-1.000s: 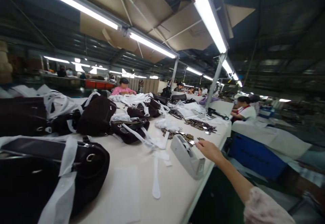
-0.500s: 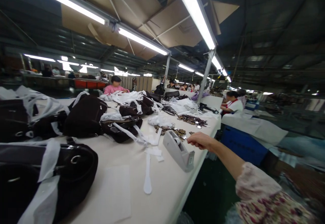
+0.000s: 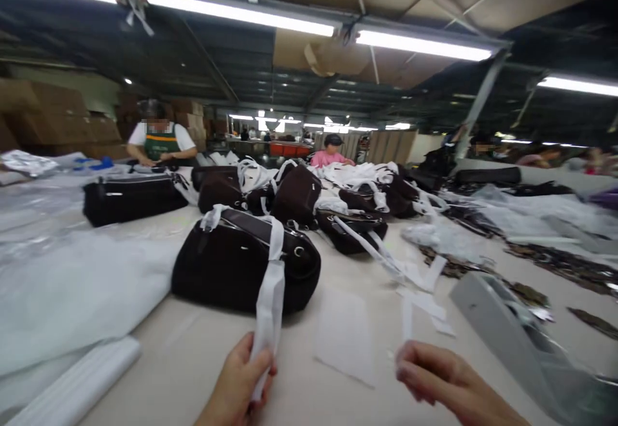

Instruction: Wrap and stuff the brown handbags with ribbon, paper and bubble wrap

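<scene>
A black bag (image 3: pixel 226 265) lies on the white table in front of me. Its strap, wrapped in white paper (image 3: pixel 270 291), runs down towards me. My left hand (image 3: pixel 246 374) is closed round the lower end of this wrapped strap. To the right, my right hand (image 3: pixel 434 371) hovers over the table with its fingers curled together. It is slightly blurred, and whatever the fingers may pinch is too small to make out. Between the hands lies a flat white sheet (image 3: pixel 345 336). Close to my right hand stands a grey tape dispenser (image 3: pixel 512 342).
White paper strips (image 3: pixel 425 304) lie beyond my right hand. Metal pieces (image 3: pixel 560 268) are spread at the right. More dark bags (image 3: pixel 297 197) with white-wrapped straps crowd the back. Plastic sheeting (image 3: pixel 87 284) covers the left side. Two co-workers (image 3: pixel 161 139) (image 3: pixel 331 152) are across the table.
The view has swung left. My right hand has come away from beside the tape dispenser, back towards me. My left hand has come into view, holding the wrapped strap.
</scene>
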A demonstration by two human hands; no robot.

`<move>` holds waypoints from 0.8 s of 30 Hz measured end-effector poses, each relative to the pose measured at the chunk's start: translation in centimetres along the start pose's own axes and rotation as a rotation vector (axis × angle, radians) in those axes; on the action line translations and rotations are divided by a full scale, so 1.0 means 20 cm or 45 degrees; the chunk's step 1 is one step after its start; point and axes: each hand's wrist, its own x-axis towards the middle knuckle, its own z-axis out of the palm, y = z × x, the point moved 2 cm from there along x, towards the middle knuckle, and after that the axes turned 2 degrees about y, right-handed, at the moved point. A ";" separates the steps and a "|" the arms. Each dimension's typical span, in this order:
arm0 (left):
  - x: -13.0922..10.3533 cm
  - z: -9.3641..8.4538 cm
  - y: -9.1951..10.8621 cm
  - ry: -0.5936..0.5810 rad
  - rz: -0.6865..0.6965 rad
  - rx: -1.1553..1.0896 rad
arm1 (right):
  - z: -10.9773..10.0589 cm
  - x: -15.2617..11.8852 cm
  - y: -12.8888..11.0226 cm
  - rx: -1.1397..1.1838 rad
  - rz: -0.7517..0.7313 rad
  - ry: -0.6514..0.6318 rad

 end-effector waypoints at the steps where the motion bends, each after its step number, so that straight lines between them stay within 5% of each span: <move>1: 0.00 0.01 0.01 0.020 0.000 0.022 | 0.14 0.06 -0.14 0.099 -0.074 -0.144; 4: -0.01 0.03 0.02 0.035 0.068 0.074 | 0.51 0.20 -0.40 0.317 -0.198 -0.542; 8: -0.04 0.02 0.02 -0.018 0.146 0.109 | 0.76 0.38 -0.34 0.185 -0.200 -0.513; 16: -0.04 -0.01 0.02 -0.071 0.216 0.269 | 0.78 0.52 -0.16 -0.159 -0.051 -0.271; 24: -0.03 0.00 -0.02 -0.168 0.055 -0.051 | 0.77 0.54 -0.11 0.020 0.016 -0.299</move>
